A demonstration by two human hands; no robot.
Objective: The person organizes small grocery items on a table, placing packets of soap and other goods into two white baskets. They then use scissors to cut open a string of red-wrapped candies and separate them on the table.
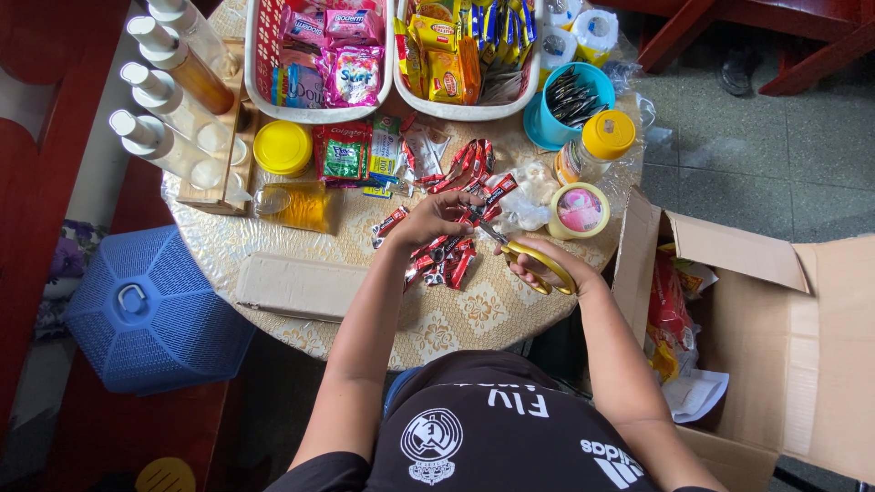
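A strip of red sachets [481,202] is held up just above the table [456,314], near its front edge, with more red sachets [442,260] piled under it. The left hand [436,219] pinches the strip, fingers clenched on it. The right hand [538,264] grips yellow-handled scissors [533,260], fingers closed through the loops, blades pointing at the strip close to the left fingertips.

Risk, as I judge it: the blades sit so near the left fingers that a slip could nick them, and a cut off the seam could open a sachet and spill it on the lace cloth.

Just beyond lie a tape roll [579,211], a yellow-capped jar [597,146] and a blue cup [567,105]. Two white baskets [319,111] of packets stand at the far side, and bottles [169,100] at the left. An open carton [775,337] sits on the floor to the right, a blue stool [146,310] to the left.
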